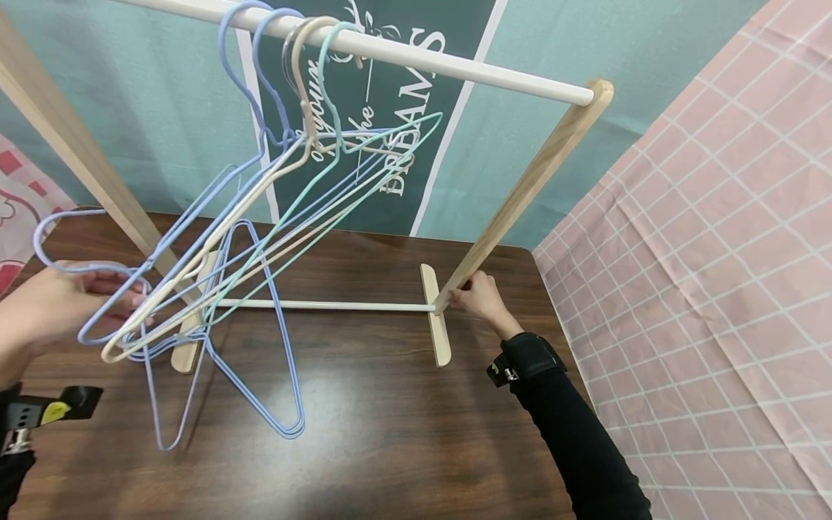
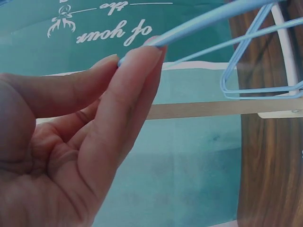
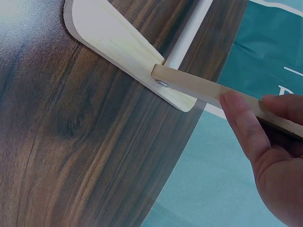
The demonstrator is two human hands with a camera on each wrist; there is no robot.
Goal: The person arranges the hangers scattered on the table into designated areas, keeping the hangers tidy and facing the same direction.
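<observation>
Dark wooden table (image 1: pixel 390 433), left hand (image 1: pixel 58 303) pinching blue hanger (image 1: pixel 97 271), right hand (image 1: pixel 477 296) gripping rack post (image 1: pixel 520 188)

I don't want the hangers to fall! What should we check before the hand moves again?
1. Left hand pinches a blue hanger: ok.
2. Right hand holds the rack's wooden post near its foot: ok.
3. Other hangers' hooks sit over the white bar: ok.
4. Hangers free of each other: not ok, their lower ends bunch together by the left hand.
5. Rack feet flat on the table: right foot ok, left foot cannot tell.
</observation>
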